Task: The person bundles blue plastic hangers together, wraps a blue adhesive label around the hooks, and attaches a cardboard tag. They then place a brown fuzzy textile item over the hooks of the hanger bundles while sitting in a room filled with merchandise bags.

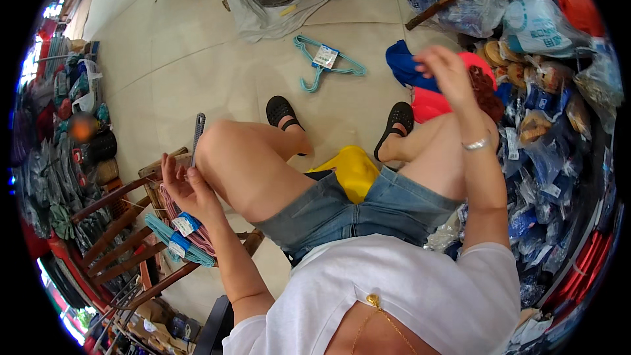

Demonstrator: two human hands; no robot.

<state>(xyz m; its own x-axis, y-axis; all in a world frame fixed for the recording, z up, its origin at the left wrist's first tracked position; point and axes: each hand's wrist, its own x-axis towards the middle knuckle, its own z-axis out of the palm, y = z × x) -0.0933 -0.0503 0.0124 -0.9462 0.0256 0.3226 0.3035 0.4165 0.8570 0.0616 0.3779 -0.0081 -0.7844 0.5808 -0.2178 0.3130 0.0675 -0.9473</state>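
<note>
Here's the grey strip (198, 135), standing almost upright just above the left hand (196, 190), its lower end meeting thumb and fingertips. Those fingers look loose and partly spread; whether they truly pinch it, I can't tell. And there's the danger: a slack pinch could let the strip tip and drop, and the left knee (213, 133), right beside it, could knock it.

Just below the left hand, blue hangers (158, 230) and pink hangers (171, 206) lie bundled on the chair (120, 229); a dipping wrist might sweep them off.

Over to the right hand (447, 75): raised, blurred, fingers curled apart with nothing visible between them. Beneath lie a blue cloth (407, 69) and a red thing (430, 104); a careless swing could drag the cloth. Left of that hand, more hangers (325, 57) lie on the floor, where a shifting foot could tangle.
</note>
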